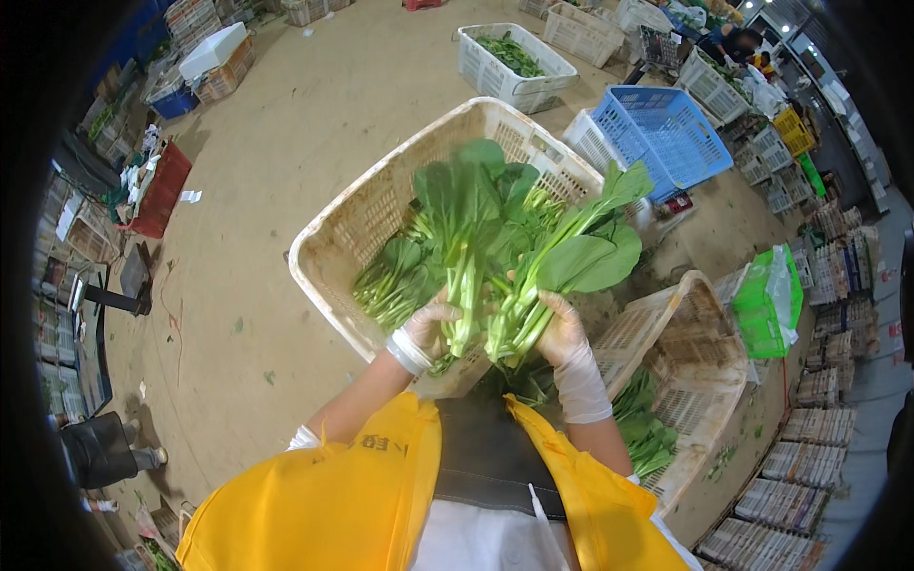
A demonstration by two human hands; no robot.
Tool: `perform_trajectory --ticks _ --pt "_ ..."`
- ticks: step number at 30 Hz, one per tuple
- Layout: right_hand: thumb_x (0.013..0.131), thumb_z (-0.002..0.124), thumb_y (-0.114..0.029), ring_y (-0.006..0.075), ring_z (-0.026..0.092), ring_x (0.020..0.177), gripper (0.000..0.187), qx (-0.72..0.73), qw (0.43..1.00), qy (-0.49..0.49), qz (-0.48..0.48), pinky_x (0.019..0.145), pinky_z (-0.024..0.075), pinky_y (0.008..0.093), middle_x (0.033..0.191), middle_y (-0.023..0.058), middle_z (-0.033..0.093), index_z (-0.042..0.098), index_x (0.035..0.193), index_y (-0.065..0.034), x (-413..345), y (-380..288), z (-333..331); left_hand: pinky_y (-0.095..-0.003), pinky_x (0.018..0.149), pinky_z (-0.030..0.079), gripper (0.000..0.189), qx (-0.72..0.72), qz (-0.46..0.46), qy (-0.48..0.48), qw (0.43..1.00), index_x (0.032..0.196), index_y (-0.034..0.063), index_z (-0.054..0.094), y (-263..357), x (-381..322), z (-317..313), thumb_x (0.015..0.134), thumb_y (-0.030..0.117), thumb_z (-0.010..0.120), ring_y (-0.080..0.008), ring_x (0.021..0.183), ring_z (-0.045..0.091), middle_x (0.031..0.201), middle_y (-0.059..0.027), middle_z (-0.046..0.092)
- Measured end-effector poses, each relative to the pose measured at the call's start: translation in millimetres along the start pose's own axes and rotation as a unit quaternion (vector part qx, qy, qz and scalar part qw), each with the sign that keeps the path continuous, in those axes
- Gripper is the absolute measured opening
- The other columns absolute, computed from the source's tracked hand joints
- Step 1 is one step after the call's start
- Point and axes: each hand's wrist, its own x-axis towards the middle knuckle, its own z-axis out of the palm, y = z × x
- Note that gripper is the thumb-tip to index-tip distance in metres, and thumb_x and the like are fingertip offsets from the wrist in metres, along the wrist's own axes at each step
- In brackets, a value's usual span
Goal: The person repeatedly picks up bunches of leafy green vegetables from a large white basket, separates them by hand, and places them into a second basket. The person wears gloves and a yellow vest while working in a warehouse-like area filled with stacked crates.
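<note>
My left hand [430,325], in a thin translucent glove, grips the stems of a bunch of leafy greens [468,207] with its leaves pointing away from me. In my right hand [564,330], gloved too, is a second bunch of leafy greens [585,260], its pale stems slanting toward the first. Both bunches are over a large dirty white plastic crate [335,214]. More greens [400,278] lie inside that crate. Parts of my fingers are hidden behind the stems.
A second dirty white crate [703,428] with greens stands at my right. Beyond the large crate are a blue crate [664,143] and a white crate of greens [514,86]. A bright green crate [764,307] stands farther right, a red bin [161,189] at left. Another person [107,450] is at lower left.
</note>
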Motion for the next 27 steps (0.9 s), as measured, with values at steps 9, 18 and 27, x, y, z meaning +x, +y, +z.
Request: perform_trajectory --ticks 9,18,27 --pt "0.076 0.070 -0.012 0.0187 0.056 0.098 0.055 -0.397 0.885 0.183 -0.159 0.086 0.0451 0.0311 0.112 0.0102 0.056 0.043 0.122 0.0009 6 28 -15 -0.0317 0.086 0.046 0.067 0.297 0.004 0.155 0.942 0.122 0.0023 0.040 -41 25 1 0.068 0.013 0.077 -0.0194 0.092 0.056 0.100 -0.0106 0.058" --pt "0.075 0.067 -0.006 0.0266 0.058 0.098 0.050 -0.110 0.959 0.253 -0.067 0.087 0.0491 0.0398 0.108 0.0133 0.058 0.047 0.121 -0.0010 -73 1 -58 -0.0252 0.058 0.047 0.090 0.243 -0.088 0.133 0.957 0.141 0.0045 0.008 -69 55 3 0.073 0.001 0.067 -0.0158 0.069 0.060 0.087 -0.0110 0.065" --pt "0.077 0.057 0.003 0.0291 0.056 0.104 0.048 0.059 0.977 0.181 -0.097 0.088 0.0499 0.0412 0.116 0.0156 0.055 0.043 0.124 0.0024 -123 -8 -102 -0.0258 0.085 0.044 0.050 0.141 -0.085 0.040 0.986 0.120 0.0037 0.048 -53 50 23 0.072 0.004 0.062 -0.0157 0.094 0.056 0.109 -0.0072 0.058"
